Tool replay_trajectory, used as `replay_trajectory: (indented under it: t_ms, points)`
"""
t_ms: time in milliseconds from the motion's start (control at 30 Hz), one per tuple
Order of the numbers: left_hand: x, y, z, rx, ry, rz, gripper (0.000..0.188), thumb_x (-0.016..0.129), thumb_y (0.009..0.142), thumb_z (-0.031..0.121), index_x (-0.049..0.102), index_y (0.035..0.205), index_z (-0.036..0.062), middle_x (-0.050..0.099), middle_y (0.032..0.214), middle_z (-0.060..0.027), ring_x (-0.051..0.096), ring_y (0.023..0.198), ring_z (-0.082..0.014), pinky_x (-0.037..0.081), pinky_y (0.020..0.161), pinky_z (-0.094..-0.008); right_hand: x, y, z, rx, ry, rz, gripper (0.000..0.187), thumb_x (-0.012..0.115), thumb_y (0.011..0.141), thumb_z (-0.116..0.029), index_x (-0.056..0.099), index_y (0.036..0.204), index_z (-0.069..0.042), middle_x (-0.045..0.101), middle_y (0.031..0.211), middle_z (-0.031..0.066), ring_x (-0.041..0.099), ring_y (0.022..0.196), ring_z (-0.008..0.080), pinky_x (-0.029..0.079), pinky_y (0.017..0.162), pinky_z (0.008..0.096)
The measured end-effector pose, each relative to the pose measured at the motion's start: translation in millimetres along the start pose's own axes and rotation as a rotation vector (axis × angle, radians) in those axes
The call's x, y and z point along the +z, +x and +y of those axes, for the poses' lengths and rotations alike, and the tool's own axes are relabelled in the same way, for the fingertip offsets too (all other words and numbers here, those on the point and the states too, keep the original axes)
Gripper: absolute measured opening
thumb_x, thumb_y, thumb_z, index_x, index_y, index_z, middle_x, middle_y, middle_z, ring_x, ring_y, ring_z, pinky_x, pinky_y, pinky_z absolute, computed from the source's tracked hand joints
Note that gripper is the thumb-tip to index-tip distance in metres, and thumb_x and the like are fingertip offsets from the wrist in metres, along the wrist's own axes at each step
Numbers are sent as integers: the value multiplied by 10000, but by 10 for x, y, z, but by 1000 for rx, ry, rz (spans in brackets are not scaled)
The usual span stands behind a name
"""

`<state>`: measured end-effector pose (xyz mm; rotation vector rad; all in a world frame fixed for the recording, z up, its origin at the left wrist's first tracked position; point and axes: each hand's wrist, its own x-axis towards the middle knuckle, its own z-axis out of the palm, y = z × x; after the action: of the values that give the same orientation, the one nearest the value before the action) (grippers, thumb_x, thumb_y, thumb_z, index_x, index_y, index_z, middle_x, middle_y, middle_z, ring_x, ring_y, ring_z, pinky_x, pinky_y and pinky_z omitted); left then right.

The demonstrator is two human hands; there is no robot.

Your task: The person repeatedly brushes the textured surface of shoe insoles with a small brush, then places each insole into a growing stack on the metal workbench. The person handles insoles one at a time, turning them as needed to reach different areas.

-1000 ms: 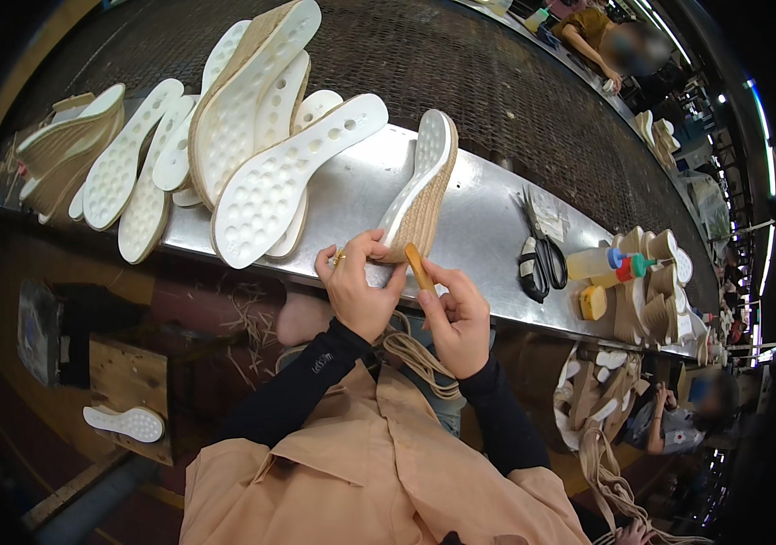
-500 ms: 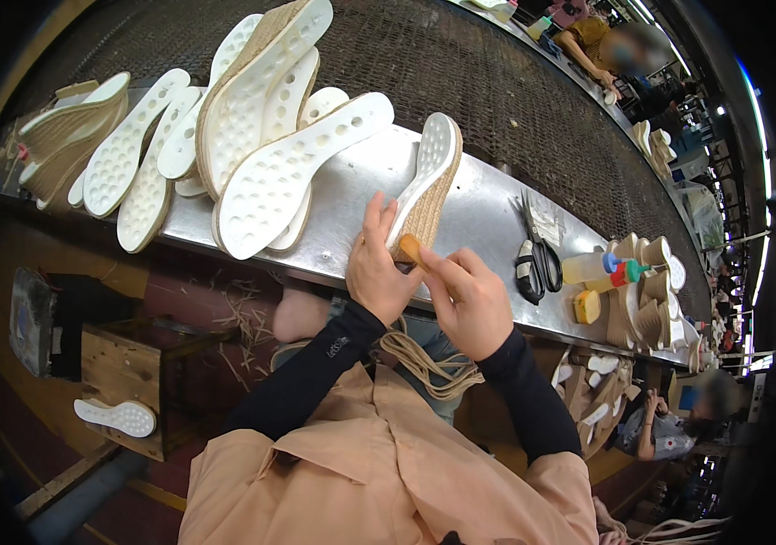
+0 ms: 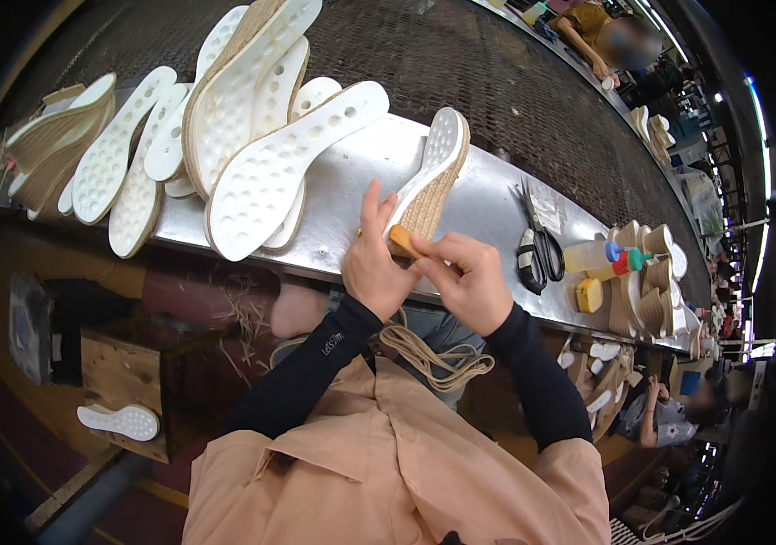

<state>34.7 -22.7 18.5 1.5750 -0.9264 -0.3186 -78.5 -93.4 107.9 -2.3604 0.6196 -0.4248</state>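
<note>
A wedge shoe sole point(image 3: 426, 195), with a white dimpled top and jute-wrapped sides, lies on its side on the metal bench, its toe pointing away from me. My left hand point(image 3: 377, 268) grips its near end, the fingers lying along the white edge. Between the thumb and fingers of my right hand point(image 3: 470, 283) is a small orange-yellow piece point(image 3: 403, 241), pressed to the jute near that end. What this piece is made of I cannot tell. My palms hide the sole's nearest tip. A bundle of jute braid point(image 3: 433, 359) hangs over my lap.
Stacked white-topped soles point(image 3: 288, 173) crowd the bench at left. Right of my hands are black-handled scissors point(image 3: 547, 259), squeeze bottles point(image 3: 592, 257), a yellow sponge point(image 3: 589, 294) and more wedges point(image 3: 647, 295). A wooden stool point(image 3: 124, 377) stands lower left. Another person point(image 3: 588, 41) works across the dark mesh belt.
The right hand has shifted slightly up along the sole's side, its fingers drawn in closer around the orange-yellow piece. My left hand keeps its grip. The whole view has shifted a little.
</note>
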Motion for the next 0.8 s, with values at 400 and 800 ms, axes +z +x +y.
replay_trajectory:
  t_ms: [400,800]
  points:
    - [-3,25,-32,15,-8,-8,1135,831,673,177,90,1529,97,566,1340,-207,613,1122,-395,537,887,-424,148,-26,-10,-122,-246,145,250,680,825,16,700,1072,-14,588,758,138,581,614,276,454,565,325]
    - [-68,25,-34,41,-21,-49,1100,781,656,90,111,1529,91,575,1330,-200,620,1121,-380,543,887,-409,107,33,102,-58,-137,233,277,654,839,10,678,1114,-13,583,771,146,601,635,294,479,574,365]
